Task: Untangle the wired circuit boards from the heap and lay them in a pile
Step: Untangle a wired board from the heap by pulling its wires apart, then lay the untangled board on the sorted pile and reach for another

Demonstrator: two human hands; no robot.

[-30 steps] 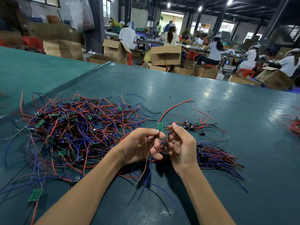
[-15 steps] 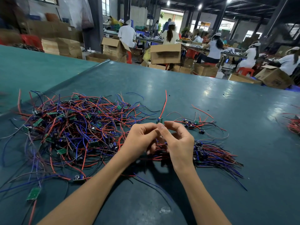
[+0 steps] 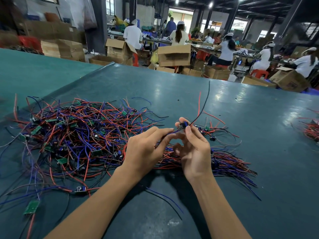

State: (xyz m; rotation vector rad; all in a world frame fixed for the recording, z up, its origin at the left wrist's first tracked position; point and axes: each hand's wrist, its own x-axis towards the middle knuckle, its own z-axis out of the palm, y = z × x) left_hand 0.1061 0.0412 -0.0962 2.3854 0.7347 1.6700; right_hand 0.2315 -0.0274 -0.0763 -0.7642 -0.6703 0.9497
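Note:
A tangled heap (image 3: pixel 77 135) of red, blue and black wires with small green circuit boards covers the left of the teal table (image 3: pixel 259 126). My right hand (image 3: pixel 193 149) pinches one small board (image 3: pixel 183 125) between thumb and fingers; its red and black wires stick upward. My left hand (image 3: pixel 146 149) pinches the blue wire that leads from that board. Under and right of my hands lies a pile of straightened wired boards (image 3: pixel 227 164). A few more boards (image 3: pixel 208 131) lie just behind it.
A loose green board (image 3: pixel 32 207) lies near the table's front left. Another wire bundle (image 3: pixel 310 130) sits at the right edge. Cardboard boxes (image 3: pixel 174 55) and seated workers (image 3: pixel 226 50) fill the floor beyond the table's far edge.
The board has turned in my right hand, and its red and black wires now point higher. My left hand has slid back along the blue wire, away from the board.

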